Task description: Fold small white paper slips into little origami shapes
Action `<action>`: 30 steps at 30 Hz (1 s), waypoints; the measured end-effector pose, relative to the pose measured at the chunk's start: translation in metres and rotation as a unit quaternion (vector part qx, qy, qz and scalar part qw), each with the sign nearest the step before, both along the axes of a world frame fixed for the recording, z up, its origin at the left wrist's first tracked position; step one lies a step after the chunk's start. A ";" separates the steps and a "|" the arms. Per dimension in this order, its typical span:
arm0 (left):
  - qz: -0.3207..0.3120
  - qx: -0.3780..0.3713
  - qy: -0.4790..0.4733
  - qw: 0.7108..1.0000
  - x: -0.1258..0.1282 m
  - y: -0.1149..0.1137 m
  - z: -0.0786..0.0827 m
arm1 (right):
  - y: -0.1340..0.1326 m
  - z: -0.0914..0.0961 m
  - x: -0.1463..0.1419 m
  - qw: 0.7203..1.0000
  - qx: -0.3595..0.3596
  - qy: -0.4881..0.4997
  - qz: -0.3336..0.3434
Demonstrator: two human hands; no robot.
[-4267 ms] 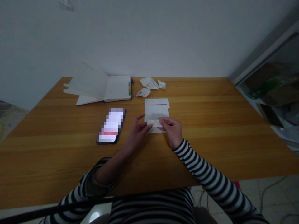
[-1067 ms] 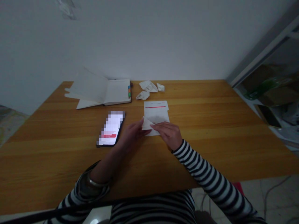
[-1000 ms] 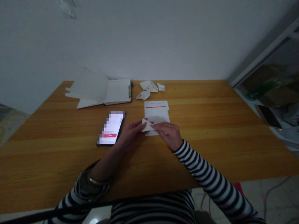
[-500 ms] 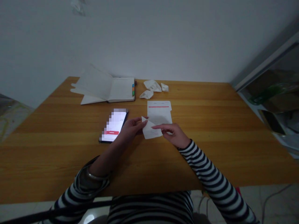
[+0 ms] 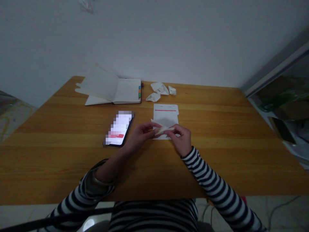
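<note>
Between my two hands is a small piece of white paper [image 5: 162,129], bent and partly covered by my fingers. My left hand [image 5: 144,133] pinches its left side, thumb towards me. On the right side, the thumb and fingers of my right hand [image 5: 180,137] are closed on the same piece. Just under and behind it, a white sheet with a red line [image 5: 165,116] lies flat on the table; my hands hide part of its lower half.
A phone with a lit screen [image 5: 120,129] lies left of my hands on the wooden table [image 5: 217,129]. An open notebook [image 5: 127,91] with coloured tabs rests at the back left. Several crumpled paper pieces [image 5: 159,88] lie near the wall.
My right hand has gone from a pointing finger on the paper to a pinch at its right side. The paper, spread out before, is now bent between both hands. The view has shifted slightly.
</note>
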State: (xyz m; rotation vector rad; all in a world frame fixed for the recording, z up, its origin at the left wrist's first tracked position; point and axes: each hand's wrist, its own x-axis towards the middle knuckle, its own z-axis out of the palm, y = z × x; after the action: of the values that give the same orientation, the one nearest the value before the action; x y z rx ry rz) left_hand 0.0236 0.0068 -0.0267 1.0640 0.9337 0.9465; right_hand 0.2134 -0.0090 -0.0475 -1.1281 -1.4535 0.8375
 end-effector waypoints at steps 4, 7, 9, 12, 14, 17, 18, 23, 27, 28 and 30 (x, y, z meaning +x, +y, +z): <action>-0.010 0.041 0.011 0.999 0.004 -0.003 -0.001 | 0.002 0.000 -0.003 0.994 -0.056 0.089 -0.029; 0.020 0.070 0.081 0.994 0.008 -0.007 0.001 | 0.002 0.004 -0.005 0.989 -0.079 0.128 -0.009; 0.054 0.074 0.098 0.991 0.011 -0.009 0.002 | 0.002 0.006 -0.007 0.987 -0.091 0.135 0.003; 0.095 0.056 0.041 0.993 0.016 -0.012 0.003 | 0.000 0.007 -0.009 0.987 -0.097 0.127 0.009; 0.111 0.045 -0.004 0.993 0.018 -0.014 0.003 | 0.000 0.006 -0.009 0.989 -0.093 0.117 0.012; 0.114 0.039 -0.030 0.992 0.019 -0.015 0.004 | 0.001 0.005 -0.007 0.991 -0.086 0.103 0.008; 0.108 0.038 -0.032 0.993 0.019 -0.015 0.004 | 0.002 0.005 -0.006 0.991 -0.086 0.101 0.006; 0.074 0.037 -0.047 0.995 0.019 -0.015 0.005 | 0.004 0.009 -0.003 0.990 -0.093 0.108 0.011; 0.043 0.028 -0.080 0.995 0.021 -0.014 0.004 | 0.004 0.011 -0.003 0.988 -0.096 0.117 0.020; 0.038 0.027 -0.081 0.996 0.021 -0.014 0.003 | 0.003 0.011 -0.004 0.989 -0.097 0.114 0.019; 0.030 0.026 -0.078 0.996 0.020 -0.014 0.002 | 0.003 0.011 -0.003 0.991 -0.093 0.099 0.011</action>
State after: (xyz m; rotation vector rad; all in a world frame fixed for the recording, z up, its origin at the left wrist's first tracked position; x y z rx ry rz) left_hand 0.0440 -0.0074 -0.0245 0.9939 0.8194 1.0924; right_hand 0.2105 -0.0058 -0.0366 -1.1331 -1.2441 1.0864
